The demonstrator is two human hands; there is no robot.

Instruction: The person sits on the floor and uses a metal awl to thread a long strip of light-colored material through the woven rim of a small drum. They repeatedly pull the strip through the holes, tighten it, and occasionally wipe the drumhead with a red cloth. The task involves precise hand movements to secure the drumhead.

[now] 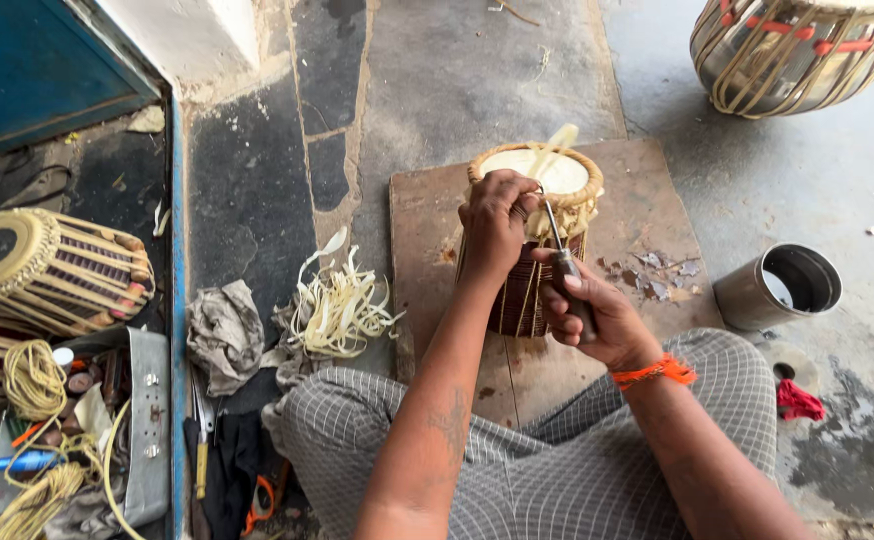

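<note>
We see a small drum (535,240) upright on a brown slab (657,210), centre frame, btwn the person's knees. L hand (495,225) closed over the drum's near rim, fingers wrapped on the woven edge and pale straps (562,150). R hand (597,315) closed around a metal tool (562,262), tip pushed into the lacing at the rim by the L hand's knuckles. Orange thread on R wrist (654,372). Pile of pale strips (342,310) on floor just left of slab, grey rag (225,335) beside it. Steel cup (779,288) right of slab. 2nd drum (52,268) lying on its side far left, w/ open toolbox (147,430) below it. Big metal drum (802,50) top right.
</note>
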